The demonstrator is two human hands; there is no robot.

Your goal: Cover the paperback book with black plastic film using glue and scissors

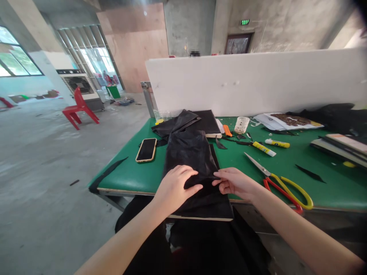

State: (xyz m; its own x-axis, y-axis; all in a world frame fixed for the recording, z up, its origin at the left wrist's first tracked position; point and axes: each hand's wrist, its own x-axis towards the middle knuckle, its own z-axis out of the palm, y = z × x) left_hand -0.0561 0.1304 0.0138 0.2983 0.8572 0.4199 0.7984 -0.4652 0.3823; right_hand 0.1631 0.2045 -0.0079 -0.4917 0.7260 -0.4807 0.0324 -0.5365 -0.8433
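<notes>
A piece of black cloth lies over a board whose pale edge shows at the front of the green table. On the left side of the cloth rests my left hand, thumb and forefinger apart, with nothing gripped between them. My right hand pinches a fold of the cloth at its right side, between thumb and forefinger. Behind it, more black cloth lies crumpled beside another black-covered board. Scissors with red and yellow handles lie partly open, right of my right hand.
The green table holds a phone, glue sticks, an orange cutter, a clear cup and black scraps. A white panel stands behind. A red chair is on the floor at left.
</notes>
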